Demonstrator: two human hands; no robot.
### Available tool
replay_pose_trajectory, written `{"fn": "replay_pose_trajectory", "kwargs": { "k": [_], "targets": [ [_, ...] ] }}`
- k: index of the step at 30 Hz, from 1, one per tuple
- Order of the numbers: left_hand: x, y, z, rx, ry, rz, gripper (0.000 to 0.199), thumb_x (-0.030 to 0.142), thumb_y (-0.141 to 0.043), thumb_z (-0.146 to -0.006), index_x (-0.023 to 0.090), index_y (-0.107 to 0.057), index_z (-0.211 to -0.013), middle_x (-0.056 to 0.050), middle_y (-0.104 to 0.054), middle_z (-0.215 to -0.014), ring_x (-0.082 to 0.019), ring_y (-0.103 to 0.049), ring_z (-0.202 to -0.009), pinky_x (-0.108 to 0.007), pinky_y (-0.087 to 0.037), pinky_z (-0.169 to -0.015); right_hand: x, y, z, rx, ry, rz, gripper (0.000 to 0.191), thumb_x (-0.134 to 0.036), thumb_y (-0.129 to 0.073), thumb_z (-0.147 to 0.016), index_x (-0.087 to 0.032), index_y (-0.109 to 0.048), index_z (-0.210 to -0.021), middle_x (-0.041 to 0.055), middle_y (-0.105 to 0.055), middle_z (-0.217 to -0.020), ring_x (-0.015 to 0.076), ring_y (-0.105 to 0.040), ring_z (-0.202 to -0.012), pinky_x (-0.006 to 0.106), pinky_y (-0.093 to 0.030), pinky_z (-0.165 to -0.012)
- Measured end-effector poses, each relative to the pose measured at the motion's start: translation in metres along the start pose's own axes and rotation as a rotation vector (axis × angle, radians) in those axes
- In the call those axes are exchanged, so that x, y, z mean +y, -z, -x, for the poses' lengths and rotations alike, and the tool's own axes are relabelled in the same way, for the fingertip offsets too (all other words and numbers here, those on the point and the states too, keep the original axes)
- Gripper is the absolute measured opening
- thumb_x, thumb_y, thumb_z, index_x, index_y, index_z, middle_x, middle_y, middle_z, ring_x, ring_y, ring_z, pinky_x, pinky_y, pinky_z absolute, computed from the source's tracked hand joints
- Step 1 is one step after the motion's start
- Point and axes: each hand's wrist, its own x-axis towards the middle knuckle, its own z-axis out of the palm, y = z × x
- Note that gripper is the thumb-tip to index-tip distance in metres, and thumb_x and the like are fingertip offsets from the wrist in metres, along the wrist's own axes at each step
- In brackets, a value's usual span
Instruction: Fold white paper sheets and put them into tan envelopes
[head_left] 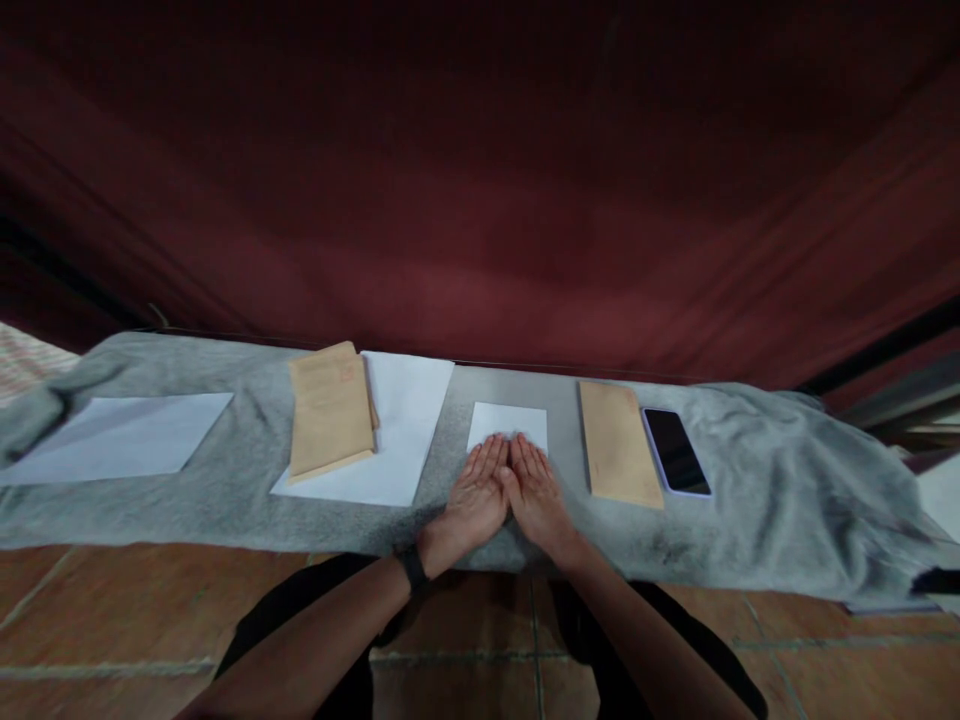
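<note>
A small white paper [510,416] lies on the grey cloth in front of me, its near part covered by my hands. My left hand [478,492], with a dark band at the wrist, rests flat on the paper's near edge, fingers stretched forward. Beside it, thumbs touching, my right hand [536,494] lies flat the same way. Left of them, several brown envelopes [330,412] lie on a large white sheet [409,420]. To the right is another brown envelope [619,445], with a phone [677,452] next to it, screen up and dark.
The grey cloth [780,480] covers a long narrow surface, wrinkled at the right end. Another white sheet [127,435] lies at the far left. A dark red panel [480,240] rises behind the surface. Brown floor tiles [120,610] show below its near edge.
</note>
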Motion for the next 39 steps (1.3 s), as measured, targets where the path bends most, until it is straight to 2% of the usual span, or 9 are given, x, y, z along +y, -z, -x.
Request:
{"fn": "replay_pose_trajectory", "kwargs": {
  "k": [7,12,16,20,23,28,31,35,39],
  "targets": [
    [-0.017,0.007,0.011,0.042,0.052,-0.001,0.064,0.035,-0.032,-0.102,0.006,-0.026,-0.159,-0.017,-0.031,-0.165,-0.025,-0.022,-0.156,-0.045,-0.022,-0.127,0.016,0.001,0.009,0.043,0.033,0.134,0.063,-0.044,-0.026,-0.108,-0.005,-0.034,-0.157,0.0189,-0.034,-0.162,0.0285,-0.033,-0.151,0.049,-0.027,-0.124],
    [-0.021,0.013,0.014,0.051,0.123,-0.019,0.074,0.054,-0.033,-0.102,0.005,-0.029,-0.158,-0.02,-0.031,-0.165,-0.027,-0.023,-0.156,-0.045,-0.024,-0.126,0.023,0.001,0.014,0.085,0.004,0.173,0.066,-0.047,-0.031,-0.108,-0.002,-0.035,-0.156,0.021,-0.035,-0.162,0.031,-0.035,-0.15,0.049,-0.027,-0.123],
    [-0.021,0.018,0.015,0.031,0.166,-0.022,0.08,0.06,-0.036,-0.101,0.003,-0.03,-0.157,-0.021,-0.032,-0.164,-0.029,-0.023,-0.155,-0.047,-0.024,-0.126,0.028,0.0,0.017,0.098,-0.032,0.195,0.068,-0.049,-0.028,-0.108,-0.001,-0.036,-0.155,0.0219,-0.038,-0.16,0.0314,-0.037,-0.149,0.048,-0.028,-0.122],
    [-0.021,0.024,0.014,0.015,0.219,-0.029,0.076,0.055,-0.036,-0.101,-0.001,-0.037,-0.153,-0.024,-0.034,-0.162,-0.031,-0.026,-0.154,-0.047,-0.022,-0.127,0.032,0.001,0.019,0.086,-0.036,0.199,0.066,-0.045,-0.027,-0.109,0.001,-0.038,-0.154,0.0231,-0.037,-0.16,0.032,-0.036,-0.149,0.049,-0.027,-0.122],
    [-0.019,0.029,0.008,0.058,0.216,0.003,0.069,0.045,-0.032,-0.104,-0.004,-0.037,-0.152,-0.026,-0.036,-0.16,-0.031,-0.026,-0.154,-0.049,-0.021,-0.127,0.033,0.006,0.014,0.077,-0.07,0.157,0.062,-0.042,-0.024,-0.109,-0.001,-0.043,-0.152,0.0234,-0.042,-0.157,0.0325,-0.037,-0.149,0.052,-0.027,-0.122],
    [-0.009,0.025,-0.017,0.066,-0.011,0.102,0.058,0.029,-0.029,-0.103,0.003,-0.033,-0.155,-0.02,-0.037,-0.162,-0.025,-0.028,-0.154,-0.046,-0.024,-0.127,0.023,0.016,-0.012,0.056,-0.095,-0.041,0.06,-0.041,-0.014,-0.109,-0.013,-0.035,-0.158,0.0136,-0.037,-0.163,0.025,-0.029,-0.153,0.05,-0.026,-0.123],
    [-0.005,0.015,-0.033,0.018,-0.05,0.091,0.058,0.023,-0.029,-0.101,0.005,-0.032,-0.156,-0.02,-0.038,-0.162,-0.025,-0.029,-0.153,-0.047,-0.024,-0.126,0.014,0.017,-0.031,-0.027,-0.099,-0.116,0.061,-0.04,-0.011,-0.109,-0.013,-0.037,-0.157,0.0112,-0.037,-0.163,0.0217,-0.028,-0.154,0.047,-0.026,-0.124],
    [-0.009,0.008,-0.047,-0.013,-0.002,0.07,0.058,0.02,-0.031,-0.099,0.009,-0.034,-0.156,-0.017,-0.037,-0.163,-0.025,-0.027,-0.154,-0.049,-0.025,-0.126,0.011,0.009,-0.046,-0.087,-0.111,-0.072,0.06,-0.036,-0.013,-0.109,-0.009,-0.041,-0.155,0.0145,-0.038,-0.162,0.0222,-0.03,-0.153,0.046,-0.024,-0.125],
    [-0.018,0.011,-0.053,-0.009,0.132,0.096,0.058,0.025,-0.03,-0.101,0.004,-0.038,-0.154,-0.019,-0.037,-0.162,-0.027,-0.026,-0.154,-0.047,-0.023,-0.126,0.022,0.002,-0.051,-0.074,-0.119,0.012,0.058,-0.036,-0.018,-0.109,-0.008,-0.038,-0.156,0.0161,-0.036,-0.162,0.0241,-0.028,-0.154,0.048,-0.022,-0.125]
  ]
}}
